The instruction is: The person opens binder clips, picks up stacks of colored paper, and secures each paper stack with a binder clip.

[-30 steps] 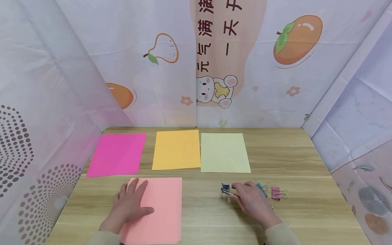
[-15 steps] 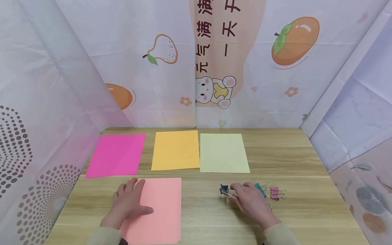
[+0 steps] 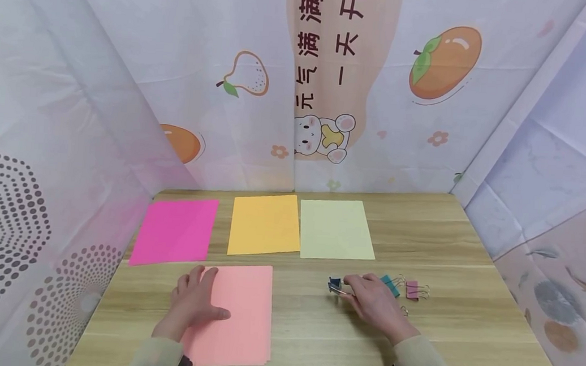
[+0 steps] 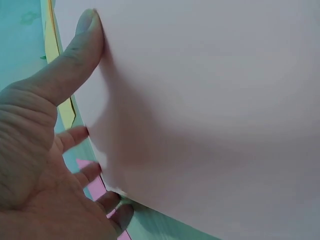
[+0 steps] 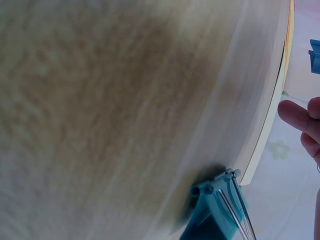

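Observation:
My left hand (image 3: 193, 301) rests on the left side of a stack of light pink paper (image 3: 245, 316), thumb on the top sheet, fingers spread near its left edge. In the left wrist view its fingertips (image 4: 90, 172) come right to the paper's edge. Out to the right, my right hand (image 3: 373, 305) pinches a dark blue binder clip (image 3: 335, 283) by its wire handles, the clip's body pointing left toward the paper. A teal binder clip (image 3: 390, 285) and a pink binder clip (image 3: 412, 290) lie behind that hand. The teal clip (image 5: 212, 212) shows large in the right wrist view.
Along the back of the wooden table (image 3: 322, 344) lie magenta paper (image 3: 174, 231), orange paper (image 3: 264, 224) and pale green paper (image 3: 337, 229). A wire handle (image 3: 404, 310) peeks out beside the right wrist. Printed curtains (image 3: 188, 79) enclose the back and sides.
Almost nothing differs. The right hand with the blue clip has shifted very slightly, and the left hand stays on the pink paper.

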`<control>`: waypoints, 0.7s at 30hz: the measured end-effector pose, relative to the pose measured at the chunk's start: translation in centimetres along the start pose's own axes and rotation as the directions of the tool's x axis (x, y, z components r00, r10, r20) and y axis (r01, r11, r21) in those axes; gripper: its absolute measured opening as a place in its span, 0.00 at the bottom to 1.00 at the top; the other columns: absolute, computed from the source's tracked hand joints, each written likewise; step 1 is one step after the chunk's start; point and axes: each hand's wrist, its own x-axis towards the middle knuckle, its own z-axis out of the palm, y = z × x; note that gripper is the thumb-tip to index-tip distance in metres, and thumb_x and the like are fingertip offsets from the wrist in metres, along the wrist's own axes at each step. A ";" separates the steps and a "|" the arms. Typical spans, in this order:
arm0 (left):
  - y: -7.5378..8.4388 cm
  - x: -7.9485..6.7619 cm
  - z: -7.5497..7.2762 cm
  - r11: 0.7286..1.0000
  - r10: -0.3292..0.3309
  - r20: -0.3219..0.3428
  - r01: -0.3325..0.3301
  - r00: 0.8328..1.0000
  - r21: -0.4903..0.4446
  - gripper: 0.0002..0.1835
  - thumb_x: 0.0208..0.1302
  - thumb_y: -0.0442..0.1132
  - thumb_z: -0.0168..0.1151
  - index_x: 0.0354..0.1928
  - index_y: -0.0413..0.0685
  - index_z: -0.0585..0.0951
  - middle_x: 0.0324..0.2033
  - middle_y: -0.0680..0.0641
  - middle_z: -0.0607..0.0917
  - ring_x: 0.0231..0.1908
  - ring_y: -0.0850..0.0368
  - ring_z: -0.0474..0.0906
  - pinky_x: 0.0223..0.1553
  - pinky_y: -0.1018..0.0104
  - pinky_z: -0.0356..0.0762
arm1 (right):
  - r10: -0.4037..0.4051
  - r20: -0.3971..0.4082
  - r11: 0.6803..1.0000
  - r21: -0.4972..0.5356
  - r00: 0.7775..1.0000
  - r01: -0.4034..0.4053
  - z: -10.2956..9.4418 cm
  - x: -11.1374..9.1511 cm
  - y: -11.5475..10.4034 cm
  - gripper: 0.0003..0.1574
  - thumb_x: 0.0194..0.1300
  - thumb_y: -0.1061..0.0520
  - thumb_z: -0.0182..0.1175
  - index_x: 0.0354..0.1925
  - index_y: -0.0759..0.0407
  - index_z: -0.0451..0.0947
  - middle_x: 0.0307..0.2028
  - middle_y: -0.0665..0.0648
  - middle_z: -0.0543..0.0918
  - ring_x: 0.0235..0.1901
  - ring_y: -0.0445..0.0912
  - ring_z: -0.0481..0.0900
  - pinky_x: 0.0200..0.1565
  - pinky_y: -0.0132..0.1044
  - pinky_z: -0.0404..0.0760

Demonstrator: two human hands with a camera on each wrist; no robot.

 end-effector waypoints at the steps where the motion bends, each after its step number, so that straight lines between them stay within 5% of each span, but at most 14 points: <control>1: 0.0 -0.1 0.1 1.000 -0.016 0.001 0.016 1.000 -0.008 0.65 0.38 0.60 0.85 0.77 0.43 0.60 0.76 0.30 0.49 0.69 0.20 0.44 0.61 0.20 0.48 | 0.002 0.001 1.000 0.002 1.000 -0.002 0.0 0.0 0.0 0.25 0.57 0.52 0.75 0.49 0.57 0.76 0.35 0.52 0.89 0.38 0.49 0.85 0.39 0.43 0.85; 8: 0.0 -0.7 0.1 0.992 -0.126 -0.031 0.126 0.992 -0.014 0.75 0.33 0.67 0.84 0.77 0.35 0.53 0.73 0.26 0.49 0.69 0.18 0.44 0.60 0.21 0.49 | 0.027 0.019 1.000 0.005 0.999 -0.027 0.0 -0.1 -0.1 0.25 0.58 0.50 0.75 0.50 0.56 0.76 0.36 0.51 0.89 0.39 0.50 0.86 0.40 0.45 0.86; 21: -0.3 -0.4 -0.2 0.991 -0.131 -0.004 0.132 0.991 0.034 0.81 0.30 0.73 0.81 0.78 0.34 0.48 0.73 0.28 0.49 0.67 0.18 0.48 0.58 0.22 0.55 | 0.049 0.045 0.999 0.009 0.998 -0.050 0.2 -0.4 -0.2 0.24 0.61 0.50 0.73 0.51 0.56 0.76 0.39 0.53 0.89 0.41 0.51 0.85 0.41 0.46 0.86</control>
